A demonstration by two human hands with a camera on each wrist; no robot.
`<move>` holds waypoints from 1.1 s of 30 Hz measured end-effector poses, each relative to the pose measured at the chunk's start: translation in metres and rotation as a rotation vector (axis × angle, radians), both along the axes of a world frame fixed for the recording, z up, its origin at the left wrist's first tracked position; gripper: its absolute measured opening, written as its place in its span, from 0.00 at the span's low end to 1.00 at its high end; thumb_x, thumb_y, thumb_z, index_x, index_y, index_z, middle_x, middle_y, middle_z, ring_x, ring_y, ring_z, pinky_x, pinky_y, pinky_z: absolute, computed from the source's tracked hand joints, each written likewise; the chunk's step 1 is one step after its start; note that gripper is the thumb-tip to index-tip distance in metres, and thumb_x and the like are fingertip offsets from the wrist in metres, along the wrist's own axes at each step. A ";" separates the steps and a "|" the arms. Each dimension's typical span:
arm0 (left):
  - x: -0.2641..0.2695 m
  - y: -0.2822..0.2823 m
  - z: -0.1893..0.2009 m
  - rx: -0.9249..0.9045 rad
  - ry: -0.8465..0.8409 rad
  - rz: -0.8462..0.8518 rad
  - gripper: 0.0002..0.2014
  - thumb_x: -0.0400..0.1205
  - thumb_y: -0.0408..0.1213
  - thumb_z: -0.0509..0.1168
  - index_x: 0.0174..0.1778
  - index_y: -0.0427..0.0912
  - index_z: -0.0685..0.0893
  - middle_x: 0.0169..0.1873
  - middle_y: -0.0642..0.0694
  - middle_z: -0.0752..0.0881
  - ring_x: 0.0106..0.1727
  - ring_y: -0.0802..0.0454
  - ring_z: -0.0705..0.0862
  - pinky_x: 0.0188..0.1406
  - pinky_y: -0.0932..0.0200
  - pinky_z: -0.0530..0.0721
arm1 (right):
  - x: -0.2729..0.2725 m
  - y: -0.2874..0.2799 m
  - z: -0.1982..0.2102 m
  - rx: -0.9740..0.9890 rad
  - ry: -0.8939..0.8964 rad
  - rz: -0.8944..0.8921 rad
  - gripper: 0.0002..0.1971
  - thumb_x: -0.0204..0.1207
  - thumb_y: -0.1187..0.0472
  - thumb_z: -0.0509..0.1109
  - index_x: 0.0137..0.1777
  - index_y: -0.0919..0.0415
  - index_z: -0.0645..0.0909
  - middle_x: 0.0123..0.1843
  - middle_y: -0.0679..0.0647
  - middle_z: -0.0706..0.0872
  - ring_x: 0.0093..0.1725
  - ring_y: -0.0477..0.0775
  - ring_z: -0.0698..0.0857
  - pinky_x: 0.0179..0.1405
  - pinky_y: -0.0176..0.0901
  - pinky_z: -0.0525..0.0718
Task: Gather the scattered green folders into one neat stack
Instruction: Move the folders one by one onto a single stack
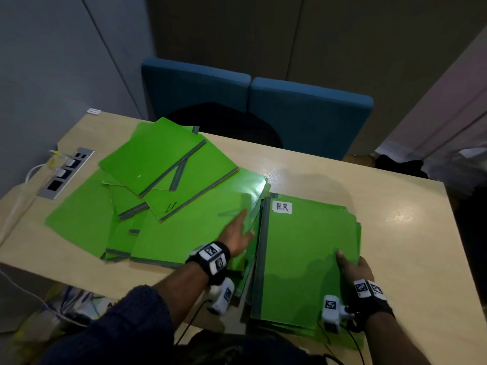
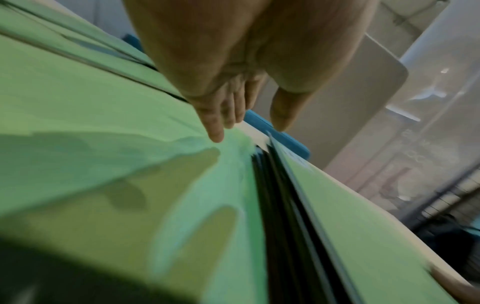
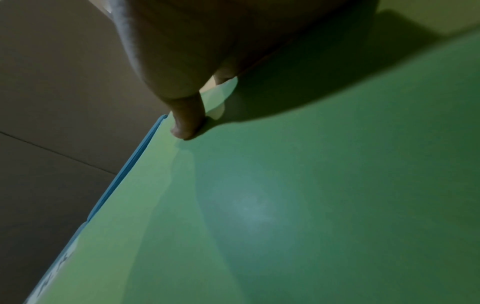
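Observation:
A stack of green folders lies at the table's near right, its top one marked with a white "H.R" label. My right hand grips the stack's right edge, the thumb pressing on the top cover; the other fingers are hidden. Several loose green folders lie overlapping and skewed to the left. My left hand rests flat, fingers straight, on the nearest loose folder, just left of the stack's grey spines.
A socket panel with plugged-in white cables sits in the table's left edge. Two blue chairs stand behind the wooden table, one holding a dark item. Bags lie on the floor at the left.

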State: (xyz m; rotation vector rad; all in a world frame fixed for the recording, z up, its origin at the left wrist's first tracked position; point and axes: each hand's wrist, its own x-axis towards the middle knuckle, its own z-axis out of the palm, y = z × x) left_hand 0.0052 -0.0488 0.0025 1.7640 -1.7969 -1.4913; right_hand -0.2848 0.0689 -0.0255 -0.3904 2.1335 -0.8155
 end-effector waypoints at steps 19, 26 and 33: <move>0.186 -0.159 -0.029 -0.217 -0.559 0.257 0.36 0.77 0.41 0.71 0.81 0.41 0.66 0.76 0.35 0.67 0.77 0.35 0.66 0.73 0.39 0.73 | 0.003 -0.008 0.006 0.004 -0.083 -0.106 0.21 0.81 0.53 0.71 0.68 0.67 0.77 0.55 0.65 0.85 0.41 0.60 0.84 0.39 0.45 0.79; 0.183 -0.180 -0.038 -0.086 -0.702 0.100 0.41 0.78 0.61 0.64 0.84 0.47 0.59 0.83 0.37 0.59 0.83 0.35 0.56 0.77 0.34 0.67 | 0.013 -0.007 0.013 0.053 -0.050 -0.057 0.37 0.68 0.33 0.72 0.69 0.60 0.78 0.59 0.67 0.87 0.48 0.67 0.88 0.60 0.67 0.83; 0.181 -0.181 -0.053 -0.077 -0.726 0.059 0.42 0.78 0.65 0.60 0.84 0.51 0.54 0.85 0.42 0.50 0.84 0.34 0.51 0.73 0.25 0.67 | 0.017 -0.014 0.021 0.087 0.012 -0.086 0.29 0.80 0.44 0.70 0.73 0.64 0.77 0.56 0.67 0.85 0.44 0.64 0.86 0.59 0.61 0.82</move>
